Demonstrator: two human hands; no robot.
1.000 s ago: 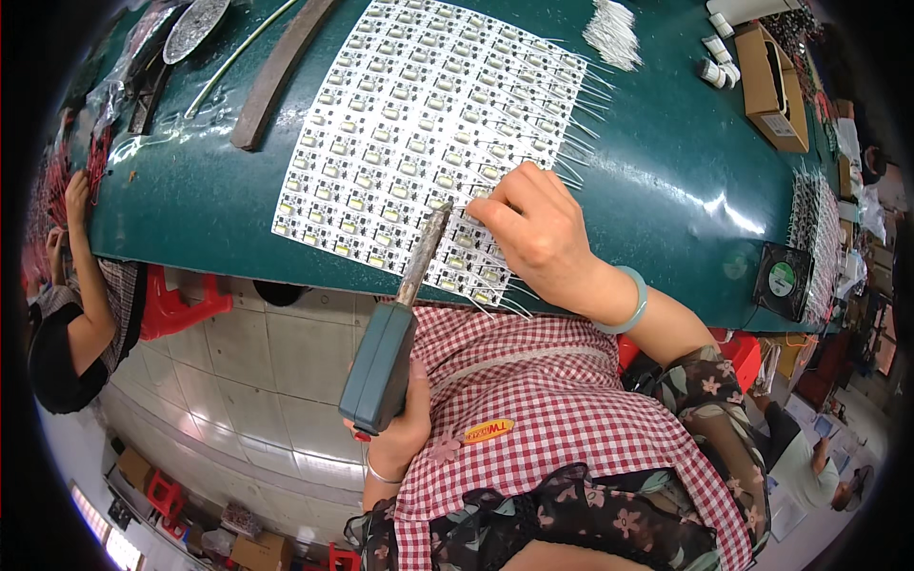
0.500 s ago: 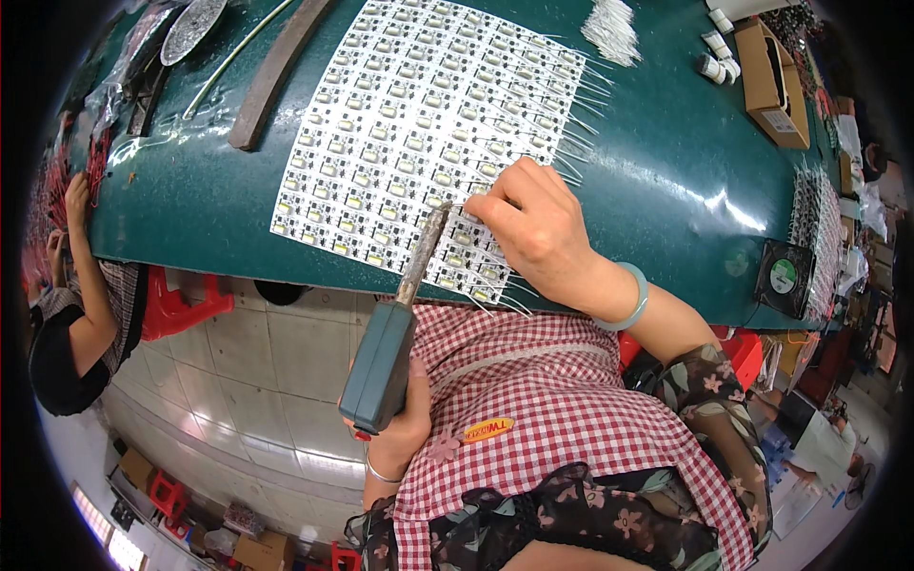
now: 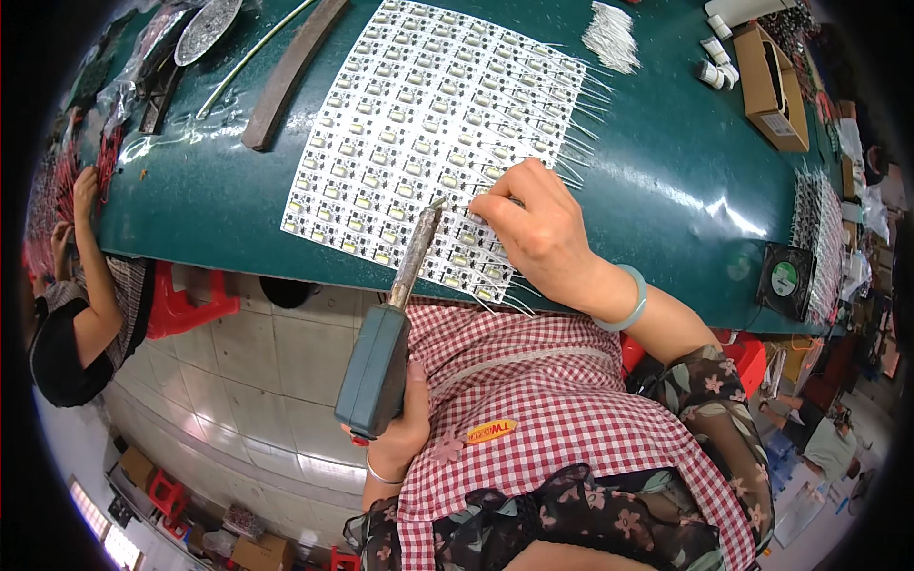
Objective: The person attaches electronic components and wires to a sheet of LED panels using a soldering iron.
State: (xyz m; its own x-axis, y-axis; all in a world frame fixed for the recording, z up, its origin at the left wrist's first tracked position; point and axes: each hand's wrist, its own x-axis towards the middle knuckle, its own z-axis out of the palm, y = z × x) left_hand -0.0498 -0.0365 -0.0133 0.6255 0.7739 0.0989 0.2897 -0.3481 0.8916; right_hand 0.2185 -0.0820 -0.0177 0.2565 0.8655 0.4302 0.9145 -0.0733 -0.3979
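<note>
My left hand (image 3: 405,423) grips the green handle of a soldering iron (image 3: 381,357); its metal tip touches the near part of a white panel of small circuit boards (image 3: 419,124) on the green table (image 3: 657,190). My right hand (image 3: 533,224) rests on the panel's near right corner, fingers pinched on a thin wire lead right beside the iron's tip. Several thin wires stick out along the panel's right and near edges.
A bundle of white wire pieces (image 3: 611,36) lies beyond the panel, a cardboard box (image 3: 769,86) at the far right and a small fan (image 3: 784,280) near the table's right edge. A dark curved bar (image 3: 290,71) lies left of the panel. Another person (image 3: 71,305) sits at left.
My right hand has shifted slightly along the panel's near edge; the soldering iron keeps its tip at almost the same spot.
</note>
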